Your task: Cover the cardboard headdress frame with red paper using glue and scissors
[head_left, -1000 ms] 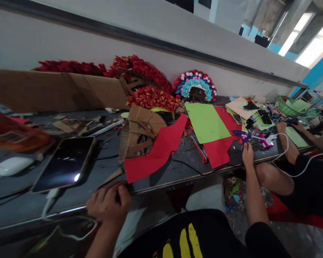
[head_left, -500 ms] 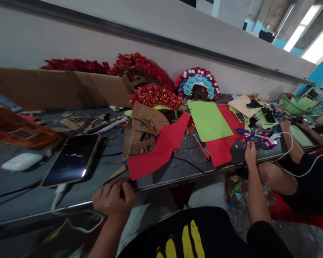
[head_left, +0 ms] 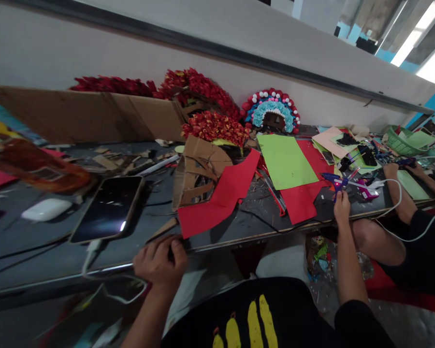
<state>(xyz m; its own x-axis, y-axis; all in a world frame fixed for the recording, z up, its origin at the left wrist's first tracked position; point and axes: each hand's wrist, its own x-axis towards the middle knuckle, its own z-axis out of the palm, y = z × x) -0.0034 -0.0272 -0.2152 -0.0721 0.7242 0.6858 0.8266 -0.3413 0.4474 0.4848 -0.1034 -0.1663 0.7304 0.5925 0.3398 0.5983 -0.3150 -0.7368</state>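
Note:
My left hand [head_left: 161,261] rests at the table's front edge with its fingers curled, just below the lower corner of a red sheet [head_left: 217,203]; what its fingers hold, if anything, is hidden. Off to the right, my right hand [head_left: 342,207] grips a blue glue gun [head_left: 336,181] with a small red light, its nozzle pointing left. The red sheet lies partly over a cut cardboard piece [head_left: 194,181]. Between my hands are a bright green sheet [head_left: 288,162] and another red sheet [head_left: 300,205] partly beneath it.
At the left lie a phone [head_left: 110,208] with a cable and a white case [head_left: 46,209]. Red flower-like pieces [head_left: 215,129], a cardboard strip [head_left: 130,116] and a decorated arch [head_left: 273,111] stand behind. Another person's hand [head_left: 390,170] is at the right, near a green basket [head_left: 402,141].
The whole view has shifted slightly, so the table's things appear a little further right. Both hands keep nearly the same pose and place at the table.

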